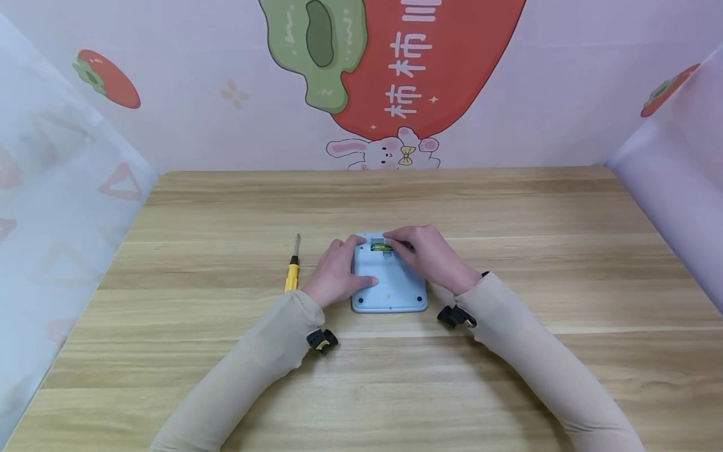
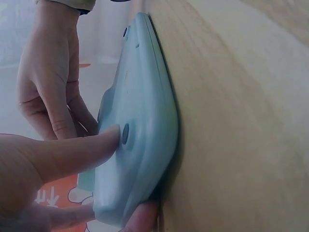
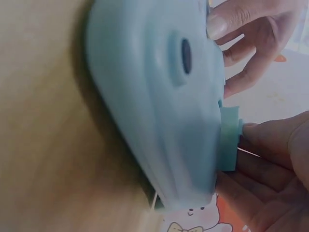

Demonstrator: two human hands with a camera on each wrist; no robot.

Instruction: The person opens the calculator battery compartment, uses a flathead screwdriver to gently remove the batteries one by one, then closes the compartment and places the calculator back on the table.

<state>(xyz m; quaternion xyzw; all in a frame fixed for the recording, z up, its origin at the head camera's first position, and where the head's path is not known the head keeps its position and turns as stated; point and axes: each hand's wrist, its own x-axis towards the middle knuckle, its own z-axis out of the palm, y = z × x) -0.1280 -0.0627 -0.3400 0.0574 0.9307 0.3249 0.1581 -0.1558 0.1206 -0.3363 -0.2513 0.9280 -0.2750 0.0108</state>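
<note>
A light-blue calculator-like device (image 1: 390,282) lies back side up on the table, dark round feet at its corners. Its battery compartment shows a green battery (image 1: 381,247) at the far end. My left hand (image 1: 334,271) grips the left side, thumb across the back, a fingertip under the edge in the left wrist view. My right hand (image 1: 432,254) is at the compartment. In the right wrist view its thumb and fingers pinch a small light-blue battery cover (image 3: 229,140), which stands up from the back. The right fingers partly hide the compartment.
Left of the device lies a screwdriver (image 1: 292,274) with a yellow handle, its tip pointing away from me. The wooden table (image 1: 508,220) meets a printed cloth backdrop (image 1: 198,113) at its far edge. Black wrist cameras (image 1: 323,341) hang under both sleeves.
</note>
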